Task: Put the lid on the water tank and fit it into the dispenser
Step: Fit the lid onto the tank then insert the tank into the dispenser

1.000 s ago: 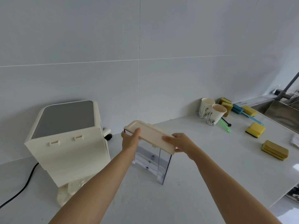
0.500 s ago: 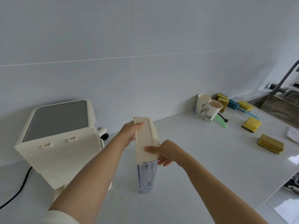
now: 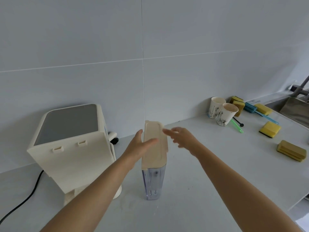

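Observation:
A clear plastic water tank (image 3: 153, 182) stands upright on the white counter, narrow end towards me. Its cream lid (image 3: 156, 153) lies on top of it. My left hand (image 3: 139, 146) rests against the lid's left side, thumb across the top, fingers spread. My right hand (image 3: 183, 138) hovers just right of the lid with fingers apart, its fingertips near the lid's far edge; it is blurred and holds nothing. The cream dispenser (image 3: 71, 148) with a grey top stands to the left of the tank, its back panel facing me.
A black power cord (image 3: 23, 201) runs from the dispenser to the left edge. Two paper cups (image 3: 222, 113), yellow sponges (image 3: 270, 129), a blue brush and a green stick lie at the right. A steel sink (image 3: 296, 111) sits at far right. The counter's edge drops off at the right.
The tank with its lid has been turned so its narrow end faces me and set on the counter. My right hand has let go and lifted away; the left hand has loosened to an open touch.

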Demonstrator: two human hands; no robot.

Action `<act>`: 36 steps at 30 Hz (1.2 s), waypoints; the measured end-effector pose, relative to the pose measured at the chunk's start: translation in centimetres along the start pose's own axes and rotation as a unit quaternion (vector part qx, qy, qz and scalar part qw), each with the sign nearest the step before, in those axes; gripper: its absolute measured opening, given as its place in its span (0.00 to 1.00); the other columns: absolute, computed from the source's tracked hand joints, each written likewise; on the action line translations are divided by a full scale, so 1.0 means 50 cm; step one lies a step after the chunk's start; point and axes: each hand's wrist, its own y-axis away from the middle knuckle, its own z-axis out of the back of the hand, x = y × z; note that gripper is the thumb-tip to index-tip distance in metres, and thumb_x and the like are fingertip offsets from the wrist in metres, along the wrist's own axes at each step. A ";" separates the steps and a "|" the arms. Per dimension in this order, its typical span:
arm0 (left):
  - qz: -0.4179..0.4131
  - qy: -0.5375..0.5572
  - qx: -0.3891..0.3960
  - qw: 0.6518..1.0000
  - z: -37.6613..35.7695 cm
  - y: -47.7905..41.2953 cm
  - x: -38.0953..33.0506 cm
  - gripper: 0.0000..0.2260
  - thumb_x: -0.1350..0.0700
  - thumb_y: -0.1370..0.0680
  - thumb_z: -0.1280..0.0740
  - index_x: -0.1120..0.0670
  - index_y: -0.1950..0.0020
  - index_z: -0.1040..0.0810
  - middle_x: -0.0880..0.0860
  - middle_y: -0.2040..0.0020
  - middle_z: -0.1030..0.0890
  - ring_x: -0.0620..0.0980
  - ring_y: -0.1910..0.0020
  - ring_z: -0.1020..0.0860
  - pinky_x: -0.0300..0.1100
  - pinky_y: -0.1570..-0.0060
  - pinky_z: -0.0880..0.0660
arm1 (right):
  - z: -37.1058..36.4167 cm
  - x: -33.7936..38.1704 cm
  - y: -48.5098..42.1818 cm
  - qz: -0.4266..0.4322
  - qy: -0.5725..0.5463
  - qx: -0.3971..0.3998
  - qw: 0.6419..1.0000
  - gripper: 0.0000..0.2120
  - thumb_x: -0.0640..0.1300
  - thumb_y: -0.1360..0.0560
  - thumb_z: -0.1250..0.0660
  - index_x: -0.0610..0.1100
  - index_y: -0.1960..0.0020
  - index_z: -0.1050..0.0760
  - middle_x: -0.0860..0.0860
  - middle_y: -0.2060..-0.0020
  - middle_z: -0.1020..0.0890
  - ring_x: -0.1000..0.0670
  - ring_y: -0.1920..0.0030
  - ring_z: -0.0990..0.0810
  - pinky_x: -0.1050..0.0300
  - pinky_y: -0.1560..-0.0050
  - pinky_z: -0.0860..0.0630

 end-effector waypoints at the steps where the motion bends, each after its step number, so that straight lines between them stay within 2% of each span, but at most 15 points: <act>1: -0.002 0.010 -0.005 1.000 -0.003 0.013 0.006 0.36 0.46 0.28 0.33 0.49 0.26 0.49 0.52 0.26 0.40 0.51 0.29 0.38 0.46 0.35 0.37 | 0.003 0.008 -0.009 0.017 0.000 0.004 1.000 0.34 0.61 0.29 0.38 0.40 0.32 0.36 0.41 0.33 0.28 0.44 0.37 0.28 0.49 0.36 0.31; 4: -0.013 0.052 -0.022 0.998 -0.016 0.048 0.019 0.39 0.47 0.32 0.28 0.48 0.27 0.46 0.50 0.35 0.31 0.51 0.35 0.31 0.47 0.38 0.30 | -0.005 0.035 -0.035 0.051 0.023 0.040 0.998 0.32 0.59 0.27 0.40 0.45 0.28 0.43 0.44 0.29 0.34 0.44 0.31 0.33 0.51 0.33 0.36; 6: -0.042 0.039 -0.039 0.998 -0.034 0.064 0.033 0.33 0.49 0.34 0.26 0.44 0.34 0.38 0.45 0.43 0.28 0.50 0.40 0.28 0.45 0.43 0.27 | -0.014 0.053 -0.048 0.069 0.029 0.058 0.996 0.31 0.57 0.26 0.40 0.47 0.28 0.43 0.44 0.28 0.36 0.44 0.30 0.35 0.51 0.32 0.38; 7: -0.057 0.006 -0.052 0.997 -0.045 0.072 0.037 0.30 0.47 0.36 0.25 0.43 0.38 0.35 0.44 0.44 0.27 0.50 0.41 0.27 0.43 0.46 0.26 | -0.018 0.062 -0.055 0.078 0.035 0.066 0.994 0.31 0.56 0.26 0.39 0.47 0.28 0.43 0.44 0.28 0.36 0.44 0.29 0.36 0.50 0.32 0.38; 8: -0.064 -0.034 -0.060 0.996 -0.054 0.078 0.041 0.32 0.42 0.40 0.26 0.44 0.40 0.34 0.46 0.43 0.26 0.50 0.41 0.27 0.43 0.46 0.26 | -0.023 0.069 -0.062 0.085 0.044 0.073 0.993 0.30 0.55 0.26 0.39 0.47 0.28 0.43 0.44 0.28 0.36 0.44 0.29 0.36 0.50 0.31 0.38; 10: -0.065 -0.099 -0.075 0.990 -0.069 0.083 0.048 0.45 0.34 0.47 0.31 0.50 0.35 0.37 0.50 0.38 0.28 0.51 0.41 0.28 0.46 0.47 0.26 | -0.031 0.080 -0.077 0.097 0.069 0.090 0.989 0.30 0.54 0.27 0.37 0.48 0.28 0.42 0.44 0.29 0.34 0.44 0.30 0.35 0.50 0.32 0.37; 11: -0.066 -0.115 -0.089 0.987 -0.073 0.082 0.052 0.47 0.33 0.48 0.31 0.51 0.34 0.38 0.51 0.38 0.28 0.52 0.42 0.27 0.47 0.48 0.25 | -0.034 0.084 -0.083 0.103 0.084 0.098 0.986 0.30 0.54 0.28 0.36 0.48 0.29 0.41 0.44 0.29 0.34 0.44 0.30 0.35 0.50 0.33 0.36; 15: -0.049 -0.129 -0.125 0.982 -0.081 0.077 0.051 0.42 0.42 0.39 0.26 0.52 0.32 0.41 0.52 0.38 0.27 0.53 0.42 0.27 0.48 0.48 0.26 | -0.040 0.083 -0.099 0.118 0.125 0.096 0.980 0.29 0.51 0.29 0.33 0.48 0.31 0.36 0.47 0.31 0.32 0.45 0.32 0.32 0.51 0.36 0.33; 18: -0.046 -0.150 -0.139 0.978 -0.083 0.072 0.057 0.43 0.41 0.38 0.27 0.53 0.30 0.43 0.52 0.35 0.28 0.54 0.39 0.28 0.50 0.43 0.27 | -0.037 0.079 -0.105 0.128 0.115 0.096 0.980 0.29 0.50 0.30 0.31 0.48 0.31 0.35 0.47 0.31 0.32 0.45 0.33 0.32 0.51 0.35 0.32; 22: -0.046 -0.168 -0.145 0.974 -0.080 0.071 0.056 0.39 0.40 0.39 0.27 0.53 0.34 0.38 0.52 0.39 0.25 0.53 0.42 0.26 0.50 0.46 0.25 | -0.031 0.087 -0.109 0.132 0.139 0.118 0.974 0.29 0.50 0.30 0.31 0.50 0.31 0.36 0.49 0.30 0.33 0.46 0.32 0.33 0.51 0.36 0.31; 25: -0.049 -0.183 -0.137 0.972 -0.072 0.071 0.054 0.40 0.41 0.39 0.28 0.52 0.33 0.39 0.51 0.40 0.25 0.53 0.42 0.27 0.47 0.47 0.27 | -0.025 0.091 -0.109 0.115 0.148 0.125 0.974 0.28 0.51 0.30 0.31 0.53 0.32 0.35 0.48 0.30 0.33 0.44 0.34 0.31 0.49 0.41 0.26; 29: -0.057 -0.176 -0.102 0.977 -0.049 0.079 0.049 0.36 0.41 0.43 0.30 0.50 0.39 0.35 0.47 0.50 0.25 0.53 0.47 0.25 0.45 0.54 0.26 | -0.015 0.082 -0.104 0.091 0.158 0.113 0.977 0.29 0.52 0.30 0.32 0.54 0.32 0.36 0.48 0.31 0.34 0.43 0.35 0.31 0.48 0.44 0.25; 32: -0.058 -0.182 -0.074 0.979 -0.029 0.075 0.047 0.36 0.41 0.45 0.29 0.50 0.40 0.33 0.50 0.49 0.22 0.54 0.49 0.24 0.51 0.52 0.25 | -0.013 0.064 -0.096 0.094 0.145 0.083 0.981 0.29 0.53 0.30 0.32 0.53 0.31 0.36 0.49 0.30 0.33 0.44 0.35 0.30 0.53 0.44 0.27; 36: -0.070 -0.181 -0.062 0.979 -0.006 0.081 0.035 0.36 0.49 0.39 0.24 0.52 0.34 0.33 0.51 0.46 0.24 0.54 0.46 0.25 0.47 0.47 0.27 | -0.003 0.035 -0.082 0.086 0.124 0.039 0.988 0.28 0.54 0.31 0.32 0.51 0.33 0.35 0.47 0.34 0.30 0.45 0.42 0.27 0.55 0.49 0.28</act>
